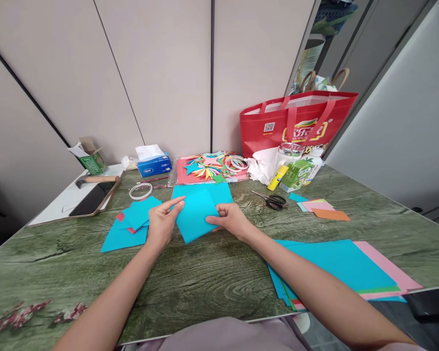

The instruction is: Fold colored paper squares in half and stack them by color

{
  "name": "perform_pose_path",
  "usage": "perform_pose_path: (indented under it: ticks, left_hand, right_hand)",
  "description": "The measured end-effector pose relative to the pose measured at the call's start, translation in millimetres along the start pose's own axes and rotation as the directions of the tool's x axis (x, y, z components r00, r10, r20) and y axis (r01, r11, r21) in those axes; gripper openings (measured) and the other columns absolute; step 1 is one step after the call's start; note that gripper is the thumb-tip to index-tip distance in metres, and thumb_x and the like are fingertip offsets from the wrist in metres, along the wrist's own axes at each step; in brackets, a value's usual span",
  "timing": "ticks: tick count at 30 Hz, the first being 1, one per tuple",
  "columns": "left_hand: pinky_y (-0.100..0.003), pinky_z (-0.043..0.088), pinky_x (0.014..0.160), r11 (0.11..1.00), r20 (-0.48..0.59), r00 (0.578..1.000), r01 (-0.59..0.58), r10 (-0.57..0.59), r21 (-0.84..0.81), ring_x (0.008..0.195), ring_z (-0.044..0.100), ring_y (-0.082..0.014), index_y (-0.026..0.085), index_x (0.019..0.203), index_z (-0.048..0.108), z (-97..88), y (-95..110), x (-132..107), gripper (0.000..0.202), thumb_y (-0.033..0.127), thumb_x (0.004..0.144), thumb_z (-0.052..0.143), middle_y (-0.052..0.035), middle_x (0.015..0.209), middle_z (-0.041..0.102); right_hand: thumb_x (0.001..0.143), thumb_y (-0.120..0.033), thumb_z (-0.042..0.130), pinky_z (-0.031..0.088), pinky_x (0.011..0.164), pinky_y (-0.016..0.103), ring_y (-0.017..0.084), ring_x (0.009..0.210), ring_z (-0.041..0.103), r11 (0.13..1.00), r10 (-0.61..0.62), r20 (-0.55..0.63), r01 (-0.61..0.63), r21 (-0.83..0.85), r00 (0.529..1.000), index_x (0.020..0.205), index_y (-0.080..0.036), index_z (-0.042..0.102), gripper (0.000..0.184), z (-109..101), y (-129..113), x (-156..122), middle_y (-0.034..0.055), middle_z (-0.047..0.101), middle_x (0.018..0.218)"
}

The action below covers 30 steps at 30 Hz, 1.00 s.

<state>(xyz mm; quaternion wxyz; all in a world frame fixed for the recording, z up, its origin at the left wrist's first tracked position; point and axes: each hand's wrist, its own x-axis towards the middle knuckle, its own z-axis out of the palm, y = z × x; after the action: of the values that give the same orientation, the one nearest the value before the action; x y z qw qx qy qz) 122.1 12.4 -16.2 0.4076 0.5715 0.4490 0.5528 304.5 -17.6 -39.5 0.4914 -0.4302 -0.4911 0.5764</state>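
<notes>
A turquoise square of paper (196,217) is held just above the green wood-grain table (205,282) between both hands. My left hand (163,222) pinches its left edge with thumb and fingers. My right hand (231,219) grips its right edge, fingers curled. Under the sheet lies another turquoise sheet (219,191). To the left of my left hand sits a small pile of turquoise paper pieces (129,226) with a bit of red showing.
A stack of turquoise and pink sheets (346,270) lies at the right front edge. Scissors (272,200), glue stick (278,178), tape rolls (140,191), tissue box (153,165), coloured paper stars (208,168), a red bag (296,122) and a phone (91,199) stand further back.
</notes>
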Motion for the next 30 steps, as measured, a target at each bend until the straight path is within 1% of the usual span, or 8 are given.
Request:
perform_pose_path:
  ticks: [3,5,7,10,14,20,25,30]
  left_hand:
    - [-0.022,0.035,0.046,0.999,-0.019,1.000,0.016,-0.017,-0.045,0.046,0.042,-0.0083,0.015,0.084,0.071,1.9,-0.3,-0.5,0.032,0.034,0.058,0.071,0.0000,0.054,0.060]
    - [-0.023,0.039,0.049,0.998,-0.029,0.999,0.013,-0.015,-0.067,0.050,0.048,-0.0104,0.015,0.086,0.071,2.7,-1.3,-0.3,0.033,0.034,0.058,0.071,-0.0016,0.059,0.063]
    - [-0.025,0.041,0.053,0.996,-0.049,0.999,-0.002,-0.002,-0.088,0.054,0.050,-0.0118,0.014,0.087,0.070,2.8,-2.9,0.5,0.034,0.033,0.059,0.071,-0.0027,0.064,0.065]
    - [-0.024,0.040,0.053,0.994,-0.119,0.993,-0.039,0.027,-0.101,0.052,0.048,-0.0104,0.014,0.088,0.070,2.2,-4.6,1.5,0.033,0.032,0.061,0.070,-0.0013,0.061,0.064]
    - [-0.023,0.039,0.051,0.995,-0.191,0.980,-0.066,0.051,-0.070,0.048,0.042,-0.0078,0.014,0.087,0.070,3.3,-5.3,-0.7,0.029,0.031,0.063,0.069,0.0010,0.057,0.060]
    - [-0.025,0.043,0.055,0.990,-0.229,0.973,-0.066,0.035,-0.126,0.055,0.051,-0.0113,0.015,0.088,0.069,7.5,-9.0,-4.9,0.030,0.031,0.063,0.068,-0.0006,0.062,0.063]
    - [-0.027,0.046,0.058,0.972,-0.229,0.973,-0.029,-0.026,-0.232,0.060,0.056,-0.0141,0.014,0.087,0.069,10.2,-8.9,-5.5,0.032,0.031,0.061,0.070,-0.0028,0.066,0.066]
    - [-0.026,0.046,0.059,0.949,-0.268,0.962,-0.041,-0.047,-0.314,0.061,0.057,-0.0135,0.013,0.085,0.069,12.8,-7.3,-5.6,0.031,0.030,0.058,0.072,-0.0049,0.073,0.068]
  right_hand:
    - [0.048,-0.037,0.076,0.050,0.044,0.026,0.008,0.044,0.047,0.999,-0.045,-0.070,0.043,-0.018,0.997,0.053,-0.016,0.049,0.035,1.0,-2.2,-0.1,-0.0075,0.050,0.047]
    - [0.047,-0.036,0.076,0.048,0.042,0.024,0.007,0.043,0.046,0.997,-0.073,-0.104,0.071,-0.023,0.992,0.053,-0.016,0.049,0.034,1.7,-3.8,-0.7,-0.0077,0.049,0.046]
    - [0.048,-0.035,0.076,0.050,0.045,0.025,0.009,0.048,0.051,0.997,-0.070,-0.111,0.073,0.019,0.991,0.063,-0.016,0.054,0.033,2.7,-4.3,-1.5,-0.0053,0.057,0.054]
    - [0.049,-0.031,0.077,0.054,0.056,0.028,0.013,0.059,0.060,0.989,0.009,-0.077,0.003,0.146,0.997,0.083,-0.016,0.057,0.042,5.6,-2.6,-2.9,-0.0011,0.065,0.069]
    - [0.048,-0.027,0.078,0.055,0.063,0.031,0.013,0.060,0.061,0.961,0.087,-0.034,-0.075,0.266,0.996,0.080,-0.015,0.058,0.040,13.6,2.2,-5.0,-0.0019,0.063,0.064]
    - [0.047,-0.026,0.078,0.054,0.067,0.031,0.016,0.072,0.062,0.924,0.132,0.014,-0.128,0.360,0.991,0.080,-0.013,0.063,0.038,22.9,6.8,-6.8,0.0042,0.067,0.083]
    - [0.047,-0.027,0.078,0.053,0.062,0.031,0.014,0.066,0.062,0.926,0.098,-0.040,-0.076,0.370,0.994,0.075,-0.013,0.064,0.034,22.6,9.6,-5.1,0.0028,0.067,0.075]
    - [0.041,-0.027,0.080,0.052,0.055,0.030,0.013,0.054,0.059,0.944,0.084,-0.130,-0.037,0.327,0.988,0.058,-0.013,0.058,0.031,25.1,4.6,-4.7,-0.0003,0.063,0.058]
